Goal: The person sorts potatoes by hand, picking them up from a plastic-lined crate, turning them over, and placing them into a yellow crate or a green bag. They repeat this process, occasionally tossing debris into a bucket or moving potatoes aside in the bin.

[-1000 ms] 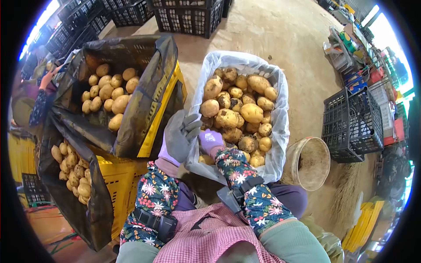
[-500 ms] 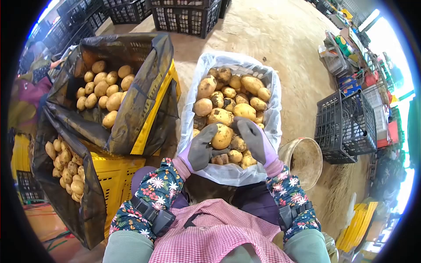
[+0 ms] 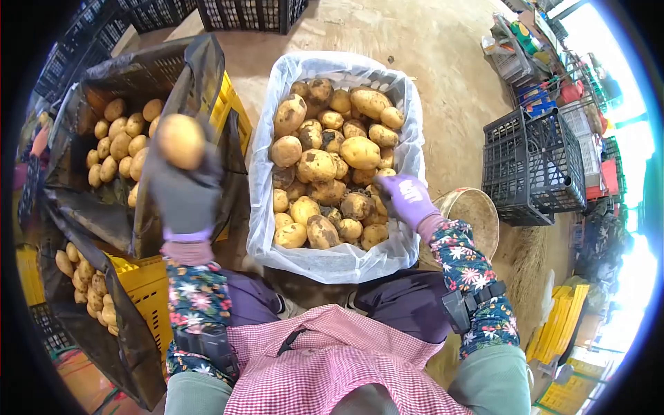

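While the left hand (image 3: 185,197) is gripping a potato (image 3: 181,141) near the black liner (image 3: 197,83), the right hand (image 3: 408,199) is reaching over the white liner's right rim (image 3: 416,131), its fingers (image 3: 389,194) bending toward more potatoes (image 3: 360,153); whether it is gripping one, I cannot tell.

The left glove (image 3: 188,207) is grey and purple. The right glove (image 3: 413,197) is purple with white marks and dark fingers. Dark blue sleeves (image 3: 199,294) have bright flowers and black straps (image 3: 487,295) with little boxes (image 3: 457,311). Pale green cloth (image 3: 492,380) shows above. The apron (image 3: 332,360) has pink and white checks, and the trousers (image 3: 415,304) are purple.
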Demonstrator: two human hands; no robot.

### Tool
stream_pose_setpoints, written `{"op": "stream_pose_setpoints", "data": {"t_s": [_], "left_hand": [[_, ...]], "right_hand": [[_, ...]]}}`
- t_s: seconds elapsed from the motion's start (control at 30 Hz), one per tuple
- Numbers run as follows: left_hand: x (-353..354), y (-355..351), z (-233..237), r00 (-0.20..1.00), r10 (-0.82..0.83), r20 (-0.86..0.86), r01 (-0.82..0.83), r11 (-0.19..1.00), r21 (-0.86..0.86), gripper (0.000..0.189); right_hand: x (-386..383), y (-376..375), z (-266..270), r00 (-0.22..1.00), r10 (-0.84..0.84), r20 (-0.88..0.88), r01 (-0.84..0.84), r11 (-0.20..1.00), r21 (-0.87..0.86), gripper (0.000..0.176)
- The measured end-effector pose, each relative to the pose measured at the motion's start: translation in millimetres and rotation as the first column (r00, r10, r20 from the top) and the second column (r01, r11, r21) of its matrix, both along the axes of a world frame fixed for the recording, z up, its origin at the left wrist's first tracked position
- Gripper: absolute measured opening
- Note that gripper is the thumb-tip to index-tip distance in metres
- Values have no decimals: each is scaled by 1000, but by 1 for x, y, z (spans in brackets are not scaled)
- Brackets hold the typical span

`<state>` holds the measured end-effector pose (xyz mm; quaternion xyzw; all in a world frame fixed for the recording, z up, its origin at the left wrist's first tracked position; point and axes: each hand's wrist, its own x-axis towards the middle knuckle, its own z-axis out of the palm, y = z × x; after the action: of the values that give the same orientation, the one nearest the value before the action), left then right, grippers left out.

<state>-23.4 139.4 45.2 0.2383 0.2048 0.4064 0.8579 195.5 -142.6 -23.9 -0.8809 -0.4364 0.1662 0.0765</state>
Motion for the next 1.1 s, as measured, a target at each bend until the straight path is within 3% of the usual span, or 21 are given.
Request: {"op": "stream_pose_setpoints", "data": {"t_s": [0.07, 0.17, 0.23, 0.27, 0.3, 0.37, 0.43, 0.47, 0.5, 0.53, 0.6, 0.77, 0.8, 0.83, 0.87, 0.9, 0.93, 1.0, 1.03, 1.07, 1.1], "left_hand": [[-25, 23, 3, 890, -81, 449, 82, 997, 17, 72], [-23, 12, 2, 899, -98, 427, 86, 995, 46, 65], [-2, -14, 2, 988, -13, -156, 38, 986, 163, 62], [2, -23, -9, 969, -126, -212, 140, 989, 52, 56], [7, -33, -9, 957, -207, -205, 193, 977, -87, 52], [13, -44, -33, 921, -334, -201, 326, 942, -76, 50], [14, -57, -29, 880, -418, -226, 413, 908, -72, 50], [13, -63, -27, 851, -449, -271, 452, 890, -55, 50], [12, -68, -28, 855, -449, -259, 453, 890, -49, 50], [12, -73, -33, 815, -463, -349, 506, 861, 39, 51], [14, -81, -31, 718, -486, -498, 621, 770, 144, 49], [16, -101, -41, 684, -491, -539, 725, 540, 428, 49], [17, -106, -43, 699, -429, -572, 713, 480, 512, 51], [16, -110, -43, 700, -425, -575, 712, 478, 514, 51], [15, -112, -40, 663, -474, -580, 746, 486, 456, 52], [14, -112, -38, 627, -520, -580, 775, 495, 394, 53], [12, -108, -40, 632, -510, -584, 769, 504, 392, 53], [10, -99, -50, 755, -608, -245, 631, 775, 22, 50], [12, -96, -56, 786, -582, -210, 592, 806, -17, 44], [13, -95, -56, 790, -575, -214, 585, 811, -17, 44], [14, -93, -56, 804, -570, -172, 569, 820, -58, 43]], "right_hand": [[-4, -8, -30, 874, 450, 181, -318, 813, -487, 43], [-17, -27, -105, 718, 620, 317, -276, 672, -687, 48], [-16, -28, -126, 586, 685, 432, -196, 637, -746, 53], [-15, -20, -114, 671, 663, 332, -210, 599, -772, 48], [-11, -17, -108, 730, 631, 263, -246, 602, -760, 48], [-1, -3, -82, 772, 598, 215, -264, 609, -748, 48], [-5, 13, -39, 979, 172, 108, -104, 882, -460, 49], [-6, 12, -26, 998, 48, -45, -54, 989, -138, 51], [-12, 16, -8, 803, -142, -579, 226, 971, 77, 49], [-21, 21, 5, 330, -101, -939, 551, 828, 105, 48], [-38, 20, 17, -43, 129, -991, 677, 733, 66, 51], [-77, 19, 38, -258, 128, -958, 699, 709, -94, 56], [-85, 18, 38, 392, 122, -912, 490, 812, 319, 59], [-89, 18, 39, 861, 212, -463, 56, 865, 499, 62], [-86, 21, 44, 860, 218, -461, 52, 862, 504, 62], [-80, 26, 50, 477, 26, -879, 438, 860, 263, 61], [-74, 31, 55, -98, -116, -988, 613, 775, -152, 60], [-50, 30, 43, 381, -96, -920, 572, 806, 153, 47], [-29, 31, 29, 829, -249, -501, 376, 911, 169, 37], [-10, 23, -11, 989, -131, 73, 111, 966, 233, 30], [3, 16, -23, 966, 19, 258, -25, 999, 22, 31]]}}
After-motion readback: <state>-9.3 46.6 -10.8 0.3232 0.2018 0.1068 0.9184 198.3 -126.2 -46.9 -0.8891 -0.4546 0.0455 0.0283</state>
